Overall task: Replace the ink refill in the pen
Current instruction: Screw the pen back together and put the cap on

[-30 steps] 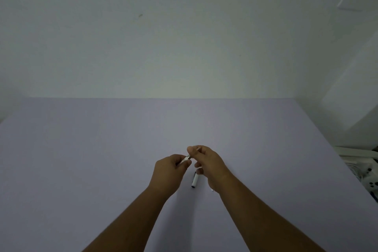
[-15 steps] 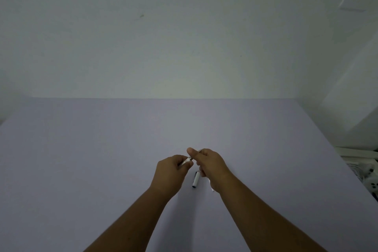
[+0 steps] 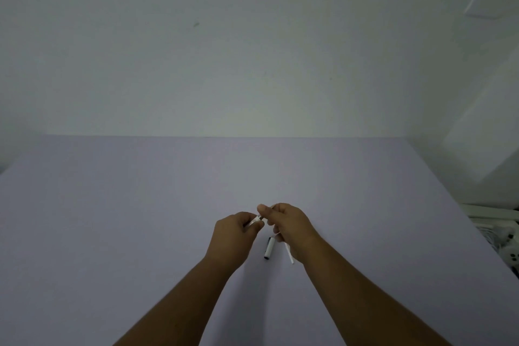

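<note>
Head view: above the bench [image 3: 140,219], the left hand [image 3: 234,236] grips the pen [image 3: 256,220]; the right hand's [image 3: 289,226] fingers [image 3: 263,209] pinch its tip. A cap [image 3: 268,248] lies below.

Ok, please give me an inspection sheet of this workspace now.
Surface: pale lilac table, plain.
Job's things: pen part pinched between both hands; white cap lying on table; thin white refill below right hand.
Clutter: nothing seen on table.
Grippers: left hand closed on pen part; right hand pinching its tip end.
Cables: nothing seen clearly.
Surroundings: bare wall; white items off table's right edge, unclear.
</note>
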Demonstrator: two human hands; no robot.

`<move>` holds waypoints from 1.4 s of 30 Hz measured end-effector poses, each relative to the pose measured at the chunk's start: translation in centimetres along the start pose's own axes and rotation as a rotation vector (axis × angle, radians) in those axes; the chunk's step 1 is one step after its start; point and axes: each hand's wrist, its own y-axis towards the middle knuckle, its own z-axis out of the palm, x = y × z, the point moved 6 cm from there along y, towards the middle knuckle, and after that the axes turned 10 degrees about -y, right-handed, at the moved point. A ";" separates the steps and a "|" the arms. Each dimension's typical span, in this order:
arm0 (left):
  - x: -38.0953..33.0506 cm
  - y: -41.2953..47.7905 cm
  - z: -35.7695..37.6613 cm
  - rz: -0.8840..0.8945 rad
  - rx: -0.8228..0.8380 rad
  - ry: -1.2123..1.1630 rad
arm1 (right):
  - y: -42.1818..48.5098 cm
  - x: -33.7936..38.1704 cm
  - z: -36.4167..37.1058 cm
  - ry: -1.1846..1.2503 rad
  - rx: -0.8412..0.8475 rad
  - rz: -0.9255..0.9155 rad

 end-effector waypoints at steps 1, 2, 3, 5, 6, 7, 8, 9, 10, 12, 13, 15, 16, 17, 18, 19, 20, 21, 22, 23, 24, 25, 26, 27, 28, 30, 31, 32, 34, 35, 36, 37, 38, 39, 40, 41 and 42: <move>-0.1 -0.1 0.0 0.009 0.002 0.000 | 0.0 -0.1 0.0 -0.032 -0.012 0.017; -0.1 -0.1 0.1 0.010 -0.001 -0.007 | 0.0 -0.2 0.0 -0.029 -0.011 0.010; 0.0 0.0 0.0 0.004 -0.007 -0.015 | -0.1 -0.2 0.1 0.006 0.007 -0.012; 0.0 0.1 -0.1 -0.002 -0.012 -0.018 | -0.2 0.0 0.2 0.102 0.049 -0.067; 0.0 0.1 0.0 0.003 -0.005 -0.007 | -0.2 0.0 0.1 0.106 0.050 -0.066; -0.1 0.1 0.1 0.012 0.004 0.009 | -0.2 -0.1 0.1 0.077 0.036 -0.043; -0.1 0.0 0.2 0.019 0.009 0.025 | -0.2 -0.2 0.0 0.024 0.016 -0.009; -0.1 -0.1 0.2 0.022 0.011 0.031 | -0.2 -0.4 0.0 -0.018 0.004 0.012; 0.0 -0.1 0.2 0.020 0.009 0.025 | -0.2 -0.4 0.0 -0.022 0.004 0.007; 0.2 -0.1 0.0 0.008 -0.006 0.012 | -0.2 -0.3 0.1 0.060 0.036 -0.046; 0.2 -0.1 0.0 0.008 -0.009 0.012 | -0.3 -0.2 0.1 0.098 0.043 -0.066; 0.1 -0.2 0.1 0.023 0.004 0.025 | -0.3 -0.3 -0.2 0.069 0.021 -0.037; -0.1 -0.3 0.2 0.033 0.012 0.033 | -0.3 -0.4 -0.2 0.026 0.003 -0.005; -0.2 -0.4 0.2 0.040 0.014 0.033 | -0.2 -0.5 -0.3 -0.006 -0.002 0.017; -0.2 -0.4 0.2 0.040 0.010 0.024 | -0.2 -0.5 -0.2 -0.006 0.007 0.016; -0.2 -0.4 0.1 0.035 0.004 0.013 | -0.2 -0.5 -0.1 0.021 0.027 -0.005; -0.2 -0.3 0.0 0.030 -0.003 0.006 | -0.2 -0.3 0.0 0.061 0.053 -0.036; -0.2 -0.3 0.0 0.027 -0.004 0.006 | -0.2 -0.1 -0.1 0.089 0.062 -0.062; -0.3 -0.2 0.0 0.029 0.002 0.013 | -0.2 -0.1 -0.1 0.089 0.057 -0.069; -0.4 -0.2 0.1 0.032 0.010 0.022 | -0.3 0.0 -0.2 0.063 0.042 -0.054; -0.4 -0.3 0.2 0.035 0.014 0.031 | -0.2 0.0 -0.3 0.026 0.022 -0.028; -0.4 -0.3 0.2 0.034 0.012 0.035 | -0.2 -0.1 -0.3 -0.010 0.008 -0.007; -0.3 -0.3 0.1 0.031 0.005 0.030 | -0.2 -0.1 -0.3 -0.033 0.003 0.001; -0.2 -0.3 0.1 0.023 -0.003 0.021 | -0.1 -0.1 -0.3 -0.033 0.004 -0.003; -0.1 -0.2 0.0 0.014 -0.008 0.015 | -0.1 -0.1 -0.3 -0.011 0.009 -0.016; -0.3 -0.2 0.0 0.014 0.001 0.024 | 0.0 -0.2 -0.4 0.037 0.011 -0.041; -0.4 -0.2 0.0 0.027 0.008 0.042 | 0.0 -0.3 -0.4 0.053 0.005 -0.040; -0.6 -0.2 0.1 0.047 0.010 0.069 | 0.2 -0.3 -0.4 0.070 -0.002 -0.026; -0.8 -0.2 0.2 0.077 0.000 0.125 | 0.4 -0.5 -0.4 0.077 -0.011 0.006; -0.7 -0.2 0.2 0.083 -0.008 0.140 | 0.5 -0.5 -0.4 0.071 -0.012 0.018; -0.6 -0.1 0.2 0.083 -0.015 0.143 | 0.6 -0.5 -0.4 0.068 -0.013 0.027; -0.5 -0.1 0.2 0.075 -0.018 0.136 | 0.8 -0.5 -0.3 0.068 -0.014 0.034; -0.4 -0.1 0.3 0.061 -0.016 0.115 | 0.9 -0.5 -0.3 0.067 -0.013 0.037; -0.3 0.0 0.3 0.037 -0.009 0.084 | 1.0 -0.6 -0.2 0.058 -0.009 0.036; 0.0 0.0 0.3 -0.002 0.003 0.049 | 1.1 -0.6 -0.2 0.045 0.001 0.034; 0.3 0.0 0.3 -0.054 0.018 0.007 | 1.3 -0.7 -0.2 0.030 0.010 0.035; 0.7 0.1 0.4 -0.115 0.033 -0.049 | 1.7 -1.0 -0.3 0.018 0.008 0.041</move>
